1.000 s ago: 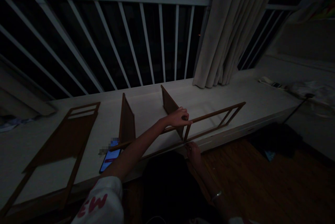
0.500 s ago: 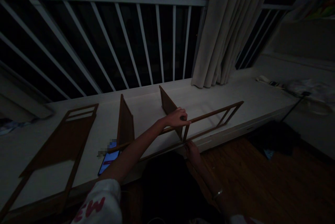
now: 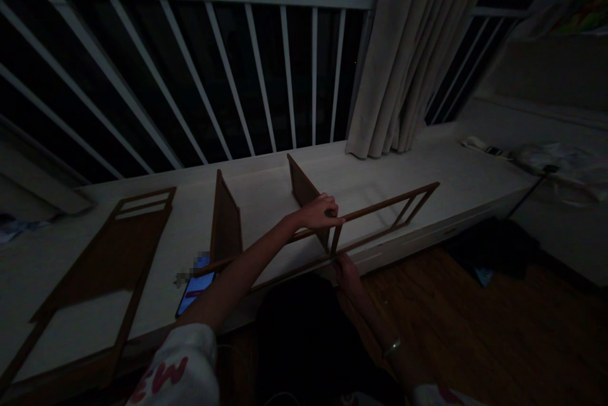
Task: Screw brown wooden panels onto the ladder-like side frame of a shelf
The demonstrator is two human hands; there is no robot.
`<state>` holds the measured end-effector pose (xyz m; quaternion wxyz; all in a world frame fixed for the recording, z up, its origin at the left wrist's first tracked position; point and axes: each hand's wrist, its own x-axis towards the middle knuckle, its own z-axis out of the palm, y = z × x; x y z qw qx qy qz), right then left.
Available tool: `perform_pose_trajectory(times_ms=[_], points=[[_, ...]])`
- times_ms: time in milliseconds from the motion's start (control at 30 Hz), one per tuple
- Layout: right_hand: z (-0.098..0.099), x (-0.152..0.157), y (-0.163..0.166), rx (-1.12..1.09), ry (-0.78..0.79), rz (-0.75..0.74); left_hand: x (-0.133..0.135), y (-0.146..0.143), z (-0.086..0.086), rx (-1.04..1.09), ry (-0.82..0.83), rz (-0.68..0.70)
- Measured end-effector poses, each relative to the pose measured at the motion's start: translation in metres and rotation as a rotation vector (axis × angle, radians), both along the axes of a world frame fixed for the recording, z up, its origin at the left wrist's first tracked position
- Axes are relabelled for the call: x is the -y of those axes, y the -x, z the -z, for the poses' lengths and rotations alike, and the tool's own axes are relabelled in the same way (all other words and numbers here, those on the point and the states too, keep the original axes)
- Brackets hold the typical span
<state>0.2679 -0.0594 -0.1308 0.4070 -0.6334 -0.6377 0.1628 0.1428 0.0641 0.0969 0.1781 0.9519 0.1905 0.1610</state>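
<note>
A brown wooden frame [image 3: 380,208] with slatted end bars stands on its long edge along the front of a white ledge. My left hand [image 3: 319,211] is closed over its upper rail, beside an upright brown panel [image 3: 304,182]. Lower down, my right hand [image 3: 348,273] has its fingers bent together at the underside of the frame's bottom rail. Whatever those fingers may hold is hidden. A second upright panel [image 3: 227,222] stands left of my left hand, joined to the rails partly behind my forearm.
Another brown wooden frame with a panel [image 3: 111,247] lies flat on the ledge [image 3: 413,165] at left. A lit phone [image 3: 192,295] rests by my left forearm. White railing [image 3: 266,80] and a curtain [image 3: 399,76] rise behind. Dark cloth [image 3: 494,251] lies on the wooden floor.
The view has shifted very slightly. Both hands keep their places on the frame, with no clear movement of the wooden parts.
</note>
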Motion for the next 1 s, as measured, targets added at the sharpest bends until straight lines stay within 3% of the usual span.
perform_pose_trajectory(times_ms=[567,1000], points=[[-0.011,0.002,0.0,-0.063,-0.015,0.025,-0.002,-0.001,0.003,0.012,-0.008,0.016],[0.001,0.013,-0.001,-0.091,0.0,0.262,0.0,-0.001,0.001,0.019,0.02,0.015]])
